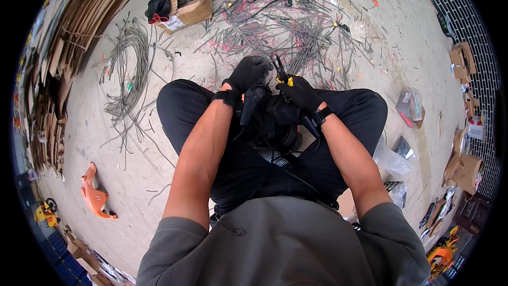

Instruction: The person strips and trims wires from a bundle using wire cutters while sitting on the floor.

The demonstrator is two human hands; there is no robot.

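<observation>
My right hand point(300, 92), in a black glove, is closed round pliers point(280, 69) with yellow handles and dark jaws. The jaws point away from me, toward a spread of cut cable pieces point(307, 42) on the floor. Beside the jaws, on their left, my gloved left hand point(248, 74) has its fingers curled together. Whatever it may be pinching is too small or hidden to make out. Both hands are over my crossed legs, and dark straps with devices sit on both wrists.
A cardboard box point(193, 8) with dark gloves on its edge stands at the far left. Nearer lies a coil of grey cable point(129, 69). An orange plastic part point(94, 193) rests at the left, flattened cardboard point(79, 37) behind it. Clear plastic bags point(394, 161) lie at the right.
</observation>
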